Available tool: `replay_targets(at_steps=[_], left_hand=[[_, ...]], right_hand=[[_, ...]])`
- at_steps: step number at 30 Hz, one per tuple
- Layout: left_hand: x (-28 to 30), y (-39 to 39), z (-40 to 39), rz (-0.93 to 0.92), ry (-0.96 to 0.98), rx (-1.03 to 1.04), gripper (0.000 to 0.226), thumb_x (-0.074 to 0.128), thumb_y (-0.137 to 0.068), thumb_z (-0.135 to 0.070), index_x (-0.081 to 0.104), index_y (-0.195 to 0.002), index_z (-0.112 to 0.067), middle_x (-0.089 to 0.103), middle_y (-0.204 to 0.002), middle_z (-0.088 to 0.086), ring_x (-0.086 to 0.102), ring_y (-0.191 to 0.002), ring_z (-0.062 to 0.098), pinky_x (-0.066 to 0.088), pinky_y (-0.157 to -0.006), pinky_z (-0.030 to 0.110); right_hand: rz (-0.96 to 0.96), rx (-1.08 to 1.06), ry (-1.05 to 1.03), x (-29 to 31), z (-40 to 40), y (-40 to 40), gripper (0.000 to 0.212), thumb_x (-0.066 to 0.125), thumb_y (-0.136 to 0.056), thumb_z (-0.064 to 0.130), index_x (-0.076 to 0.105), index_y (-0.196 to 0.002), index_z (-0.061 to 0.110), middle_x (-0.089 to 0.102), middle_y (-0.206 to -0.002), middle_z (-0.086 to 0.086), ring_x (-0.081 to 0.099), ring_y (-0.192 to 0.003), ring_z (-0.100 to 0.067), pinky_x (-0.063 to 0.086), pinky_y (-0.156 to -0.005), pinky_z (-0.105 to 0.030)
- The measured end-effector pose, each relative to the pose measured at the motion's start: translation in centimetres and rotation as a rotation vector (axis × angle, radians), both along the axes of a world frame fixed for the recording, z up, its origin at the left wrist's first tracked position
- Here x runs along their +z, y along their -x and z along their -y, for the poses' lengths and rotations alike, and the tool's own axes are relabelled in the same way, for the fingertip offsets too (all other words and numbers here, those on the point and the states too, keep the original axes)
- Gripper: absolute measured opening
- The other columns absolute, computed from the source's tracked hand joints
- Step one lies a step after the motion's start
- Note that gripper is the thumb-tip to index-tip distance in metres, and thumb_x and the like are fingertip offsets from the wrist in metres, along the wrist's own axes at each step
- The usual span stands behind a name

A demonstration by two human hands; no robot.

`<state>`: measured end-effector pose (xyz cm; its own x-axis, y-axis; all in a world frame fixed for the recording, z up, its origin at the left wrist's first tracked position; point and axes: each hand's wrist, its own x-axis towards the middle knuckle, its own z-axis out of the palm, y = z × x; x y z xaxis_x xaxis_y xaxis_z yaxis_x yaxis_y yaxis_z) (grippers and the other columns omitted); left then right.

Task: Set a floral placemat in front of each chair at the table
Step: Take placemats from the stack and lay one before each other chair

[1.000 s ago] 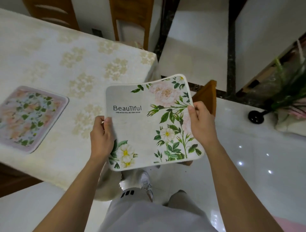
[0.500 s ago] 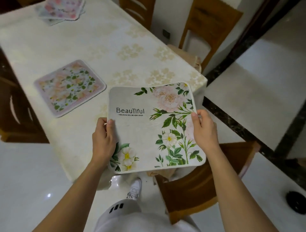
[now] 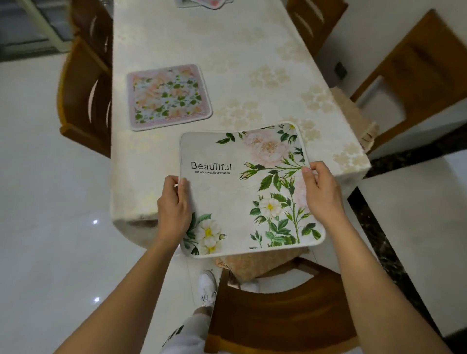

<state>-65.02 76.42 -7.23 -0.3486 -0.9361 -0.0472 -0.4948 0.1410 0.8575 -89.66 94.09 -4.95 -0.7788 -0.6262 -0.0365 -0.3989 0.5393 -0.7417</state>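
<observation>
I hold a white floral placemat point(image 3: 227, 197) printed "Beautiful" level over the near end of the table point(image 3: 197, 38). My left hand point(image 3: 173, 207) pinches its left edge and my right hand point(image 3: 322, 194) pinches its right edge. A wooden chair point(image 3: 283, 310) with a beige cushion stands just below the mat at the table's short end. A pink floral placemat point(image 3: 168, 97) lies flat on the cream tablecloth in front of the left chair point(image 3: 83, 101). Another stack of mats point(image 3: 202, 2) shows at the table's far end.
More wooden chairs stand on the right side point(image 3: 417, 75) and far right point(image 3: 313, 20), and another at the far left point(image 3: 93, 22). White glossy floor surrounds the table; a dark marble strip point(image 3: 384, 252) runs on the right. My white shoe point(image 3: 208, 285) is beside the near chair.
I have walked round to the table's short end, so the view turned and now looks along the table. The white mat stays held in both hands and now hangs over the near end.
</observation>
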Motion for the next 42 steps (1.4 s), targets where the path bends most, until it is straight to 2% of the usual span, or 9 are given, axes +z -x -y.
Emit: replay_targets(at_steps=[4,7,11,17,19,29,32,38,42], left_hand=[[-0.5,0.0,0.6,-0.005,0.001,0.059,0.028,0.034,-0.104,-0.042,0.039,-0.079,-0.03,0.051,-0.071,-0.001,0.045,-0.06,0.0,0.037,-0.057,0.034],[-1.1,0.1,1.3,-0.013,-0.006,0.083,0.027,0.035,-0.103,-0.043,0.039,-0.08,-0.029,0.049,-0.071,-0.002,0.044,-0.059,0.001,0.038,-0.058,0.031],[-2.2,0.1,2.5,-0.027,-0.017,0.102,0.029,0.036,-0.102,-0.044,0.044,-0.086,-0.022,0.052,-0.071,-0.001,0.047,-0.06,-0.003,0.035,-0.052,0.015],[-3.6,1.9,3.8,-0.013,-0.047,0.093,0.031,0.036,-0.103,-0.044,0.045,-0.09,-0.018,0.052,-0.072,0.001,0.045,-0.06,0.0,0.038,-0.058,0.033],[-4.1,3.0,4.1,0.002,-0.055,0.096,0.031,0.036,-0.103,-0.044,0.045,-0.091,-0.017,0.053,-0.073,0.0,0.046,-0.062,0.003,0.039,-0.059,0.034],[-7.2,9.6,7.0,0.047,-0.049,0.184,0.027,0.038,-0.102,-0.043,0.047,-0.092,-0.019,0.057,-0.078,-0.001,0.052,-0.07,0.011,0.041,-0.06,0.035],[-7.8,11.0,8.4,0.078,-0.035,0.192,0.028,0.037,-0.103,-0.041,0.046,-0.093,-0.017,0.058,-0.078,-0.004,0.052,-0.069,0.007,0.039,-0.057,0.03],[-9.1,12.6,10.5,0.229,-0.018,0.183,0.028,0.036,-0.103,-0.04,0.048,-0.097,-0.016,0.056,-0.078,-0.008,0.054,-0.072,0.017,0.038,-0.057,0.033],[-9.9,12.7,11.3,0.327,-0.053,0.15,0.024,0.046,-0.101,-0.033,0.049,-0.098,-0.01,0.059,-0.09,0.008,0.056,-0.084,0.03,0.039,-0.066,0.037]], right_hand=[[-0.013,0.052,-0.011,-0.1,2.1,1.0,0.023,0.04,-0.105,0.036,0.052,-0.102,0.017,0.07,-0.089,-0.007,0.065,-0.079,-0.028,0.053,-0.07,-0.045],[-0.032,0.078,-0.019,-0.2,3.4,1.5,0.024,0.041,-0.106,0.036,0.052,-0.102,0.015,0.07,-0.089,-0.01,0.065,-0.08,-0.029,0.051,-0.071,-0.045],[-0.043,0.089,-0.031,-0.3,5.0,1.7,0.023,0.04,-0.106,0.035,0.052,-0.101,0.015,0.069,-0.09,-0.008,0.065,-0.081,-0.027,0.052,-0.07,-0.044],[-0.037,0.089,-0.049,-1.5,6.5,3.7,0.023,0.04,-0.106,0.035,0.051,-0.1,0.016,0.07,-0.087,-0.008,0.066,-0.075,-0.023,0.051,-0.064,-0.041],[-0.034,0.108,-0.064,-2.3,6.9,5.0,0.022,0.04,-0.106,0.035,0.05,-0.098,0.017,0.07,-0.085,-0.007,0.065,-0.074,-0.022,0.049,-0.061,-0.038],[0.023,0.199,-0.095,-7.0,11.8,12.8,0.025,0.04,-0.105,0.039,0.051,-0.103,0.017,0.07,-0.095,-0.007,0.066,-0.084,-0.026,0.055,-0.072,-0.045],[0.016,0.22,-0.107,-8.2,13.6,14.3,0.023,0.041,-0.105,0.039,0.05,-0.102,0.017,0.068,-0.093,-0.003,0.065,-0.082,-0.026,0.052,-0.07,-0.042],[0.008,0.264,-0.233,-10.7,16.2,15.3,0.028,0.04,-0.105,0.041,0.047,-0.101,0.015,0.066,-0.087,-0.007,0.061,-0.076,-0.031,0.048,-0.063,-0.042],[-0.027,0.227,-0.306,-12.0,16.1,15.4,0.032,0.043,-0.103,0.043,0.052,-0.114,0.014,0.068,-0.098,-0.009,0.06,-0.081,-0.028,0.045,-0.063,-0.036]])
